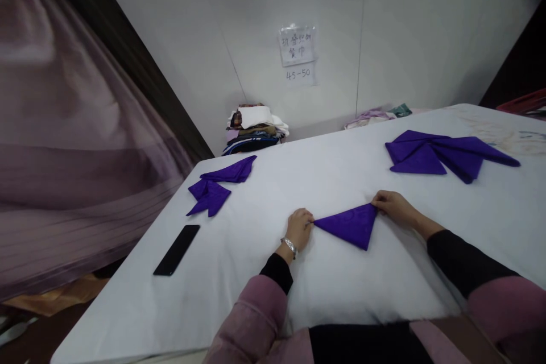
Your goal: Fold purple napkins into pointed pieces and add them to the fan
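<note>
A purple cloth napkin [350, 226], folded into a triangle, lies in front of me on the white-covered table [273, 284]. At its narrow left tip, my left hand [300, 228] is closed in a pinch on the point. My right hand [394, 207] pinches the upper right corner between thumb and fingers. The third corner points down toward me, free of both hands. A silver bracelet [290, 247] circles my left wrist.
Folded purple napkins [209, 196] lie at the table's left, near a black phone-like slab [177, 250]. More purple napkins [447, 153] spread at the right. Behind the table are a stack of folded clothes [256, 128] and a wall sign [297, 45]. A curtain [77, 142] hangs left.
</note>
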{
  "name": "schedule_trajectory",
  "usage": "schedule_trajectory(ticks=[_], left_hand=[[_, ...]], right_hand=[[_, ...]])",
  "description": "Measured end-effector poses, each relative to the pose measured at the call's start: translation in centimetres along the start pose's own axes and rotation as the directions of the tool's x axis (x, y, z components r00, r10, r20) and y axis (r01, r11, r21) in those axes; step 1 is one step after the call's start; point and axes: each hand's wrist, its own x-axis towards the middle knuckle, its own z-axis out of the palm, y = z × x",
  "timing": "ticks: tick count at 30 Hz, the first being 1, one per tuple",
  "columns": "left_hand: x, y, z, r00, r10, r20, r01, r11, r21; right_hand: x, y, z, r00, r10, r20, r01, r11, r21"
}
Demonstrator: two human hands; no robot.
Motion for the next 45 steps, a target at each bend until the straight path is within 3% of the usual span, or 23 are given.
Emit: schedule_trajectory(ticks=[6,17,21,25,27,31,36,40,45], left_hand=[[-0.2,-0.1,0.0,0.999,0.023,0.040,-0.025,0.998,0.055],[0.3,0.8,0.0,1.000,-0.013,0.007,0.012,0.990,0.137],[1.8,3.4,0.1,0.999,-0.045,-0.019,0.048,0.985,0.168],[3.9,7.5,2.8,0.983,0.178,0.056,-0.183,0.978,0.099],[5.0,9.0,4.8,0.973,0.204,0.104,-0.213,0.973,0.088],[6.7,9.9,7.8,0.989,0.076,0.125,-0.090,0.990,0.111],[7.3,9.3,8.7,0.997,0.005,0.082,-0.011,0.997,0.071],[7.5,9.2,8.7,0.999,-0.005,0.046,0.007,1.000,-0.025],[7.9,8.8,8.8,0.992,-0.123,0.027,0.126,0.978,-0.165]], right_hand=[[0.1,0.0,0.0,1.000,0.011,0.002,-0.011,1.000,-0.022],[0.4,-0.3,0.0,1.000,0.013,0.006,-0.013,1.000,0.014],[0.3,-1.0,0.0,1.000,0.022,0.009,-0.023,0.997,0.067],[0.3,-1.3,0.1,0.999,0.035,0.007,-0.036,0.993,0.112],[0.3,-1.4,0.1,0.999,0.041,0.004,-0.041,0.988,0.146],[-0.2,-1.4,0.1,0.996,0.080,-0.035,-0.069,0.969,0.237],[-1.9,-1.4,0.4,0.959,0.251,-0.132,-0.181,0.901,0.393],[-2.7,-1.9,0.6,0.948,0.315,-0.039,-0.281,0.891,0.357],[-2.3,-2.7,0.2,0.928,0.358,0.105,-0.372,0.859,0.352]])
